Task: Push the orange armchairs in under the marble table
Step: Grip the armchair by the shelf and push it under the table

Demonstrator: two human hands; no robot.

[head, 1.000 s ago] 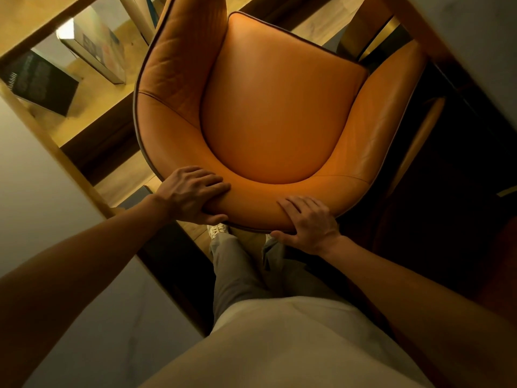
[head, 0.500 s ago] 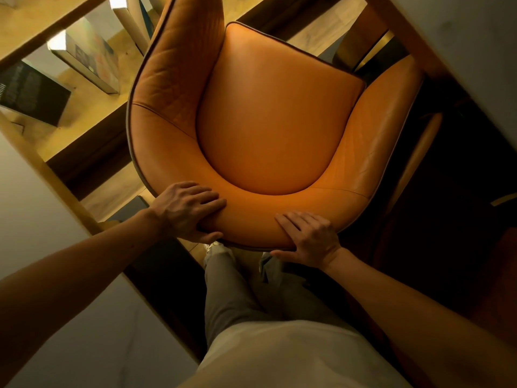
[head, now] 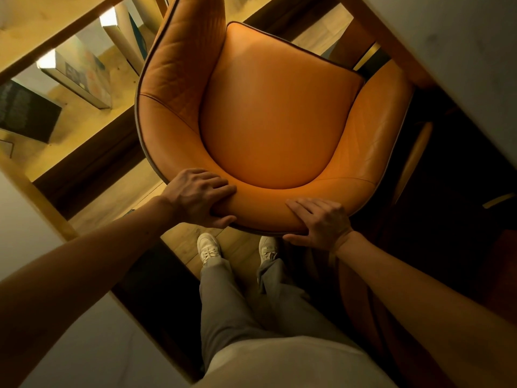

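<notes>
I look straight down on an orange leather armchair point(head: 268, 113) with dark piping. Its seat front points up and right, toward a pale tabletop point(head: 461, 51) with a wooden edge in the top right corner. The chair's right arm reaches up to that edge. My left hand point(head: 195, 197) grips the left part of the backrest's top rim, fingers over it and thumb beneath. On the right part of the same rim my right hand point(head: 321, 222) is wrapped the same way.
Books point(head: 81, 77) stand on a lit wooden shelf at the upper left. A white veined surface point(head: 70, 345) with a wooden edge runs along the lower left. My shoes point(head: 208, 247) stand on wood floor just behind the chair. The right side is dark.
The chair has slid away from my legs; my arms are stretched further and both shoes now show behind the backrest. Both hands keep their hold.
</notes>
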